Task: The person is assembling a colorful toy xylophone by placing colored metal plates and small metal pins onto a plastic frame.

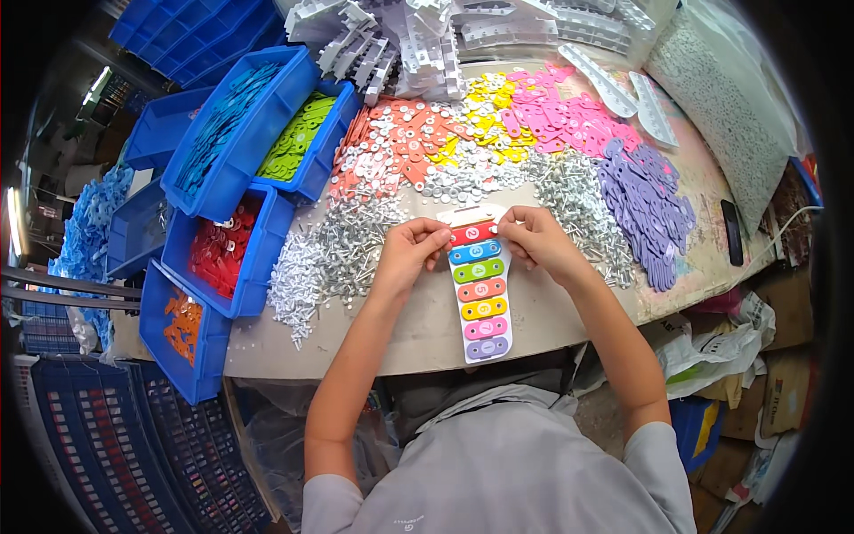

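Note:
A white toy xylophone base (471, 353) lies lengthwise in front of me on the table. Several coloured keys run down it: blue, green, orange-red, yellow, pink and, nearest me, a purple key (487, 348). At its far end is a red key (472, 234). My left hand (412, 255) pinches the left end of the red key. Opposite it, my right hand (539, 242) has its thumb and forefinger closed at the right end, by a small white washer. The fingertips partly cover both ends, so any small part between them is hidden.
Heaps of metal pins (578, 209), white washers (471, 182), pink keys (569, 111) and purple keys (645, 214) surround the work spot. Blue bins with red keys (222, 254) and orange keys (184, 325) stand left. White bases are stacked behind; a phone (731, 233) lies right.

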The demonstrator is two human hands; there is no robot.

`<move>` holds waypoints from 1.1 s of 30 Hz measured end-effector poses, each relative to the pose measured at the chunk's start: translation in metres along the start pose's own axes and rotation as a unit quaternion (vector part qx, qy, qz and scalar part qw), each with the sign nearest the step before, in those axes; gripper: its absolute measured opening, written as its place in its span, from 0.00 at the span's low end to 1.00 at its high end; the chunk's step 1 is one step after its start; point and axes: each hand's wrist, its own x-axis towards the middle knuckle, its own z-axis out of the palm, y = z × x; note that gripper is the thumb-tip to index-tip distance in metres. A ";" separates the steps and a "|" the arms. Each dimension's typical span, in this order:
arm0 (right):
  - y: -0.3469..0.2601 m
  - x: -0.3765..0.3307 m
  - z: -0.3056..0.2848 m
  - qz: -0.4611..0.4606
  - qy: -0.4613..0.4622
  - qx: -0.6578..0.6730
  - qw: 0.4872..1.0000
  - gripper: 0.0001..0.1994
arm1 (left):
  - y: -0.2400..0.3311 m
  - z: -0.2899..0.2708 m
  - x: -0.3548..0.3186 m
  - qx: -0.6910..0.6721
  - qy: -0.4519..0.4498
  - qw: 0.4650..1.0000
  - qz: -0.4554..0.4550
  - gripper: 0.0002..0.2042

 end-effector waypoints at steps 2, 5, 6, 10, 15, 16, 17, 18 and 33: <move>0.000 0.002 -0.001 0.003 -0.002 -0.016 1.000 0.11 | 0.002 0.000 0.001 0.011 -0.012 1.000 -0.011 0.11; -0.008 0.003 0.000 -0.002 0.020 -0.128 0.992 0.12 | 0.015 0.006 -0.004 0.081 0.028 0.996 -0.037 0.21; -0.012 0.002 0.001 -0.002 0.019 -0.130 0.991 0.12 | 0.014 0.006 -0.003 0.080 0.029 0.996 -0.037 0.21; -0.014 0.013 -0.002 -0.087 0.111 -0.294 0.945 0.23 | 0.021 0.005 0.000 0.120 0.003 0.986 -0.119 0.28; -0.003 0.039 -0.020 -0.027 0.033 -0.380 0.924 0.33 | 0.022 -0.001 0.012 0.123 -0.036 0.981 -0.143 0.25; -0.005 0.040 -0.020 -0.014 0.029 -0.389 0.920 0.32 | 0.022 -0.002 0.014 0.130 -0.074 0.981 -0.122 0.25; -0.006 0.039 -0.022 -0.019 0.016 -0.390 0.921 0.32 | 0.022 -0.001 0.016 0.137 -0.110 0.979 -0.104 0.24; -0.007 0.038 -0.025 -0.011 0.009 -0.377 0.926 0.32 | 0.021 0.000 0.017 0.139 -0.105 0.979 -0.104 0.24; -0.008 0.027 -0.013 -0.069 0.032 -0.434 0.898 0.21 | -0.012 0.001 0.023 0.170 -0.038 0.985 0.008 0.19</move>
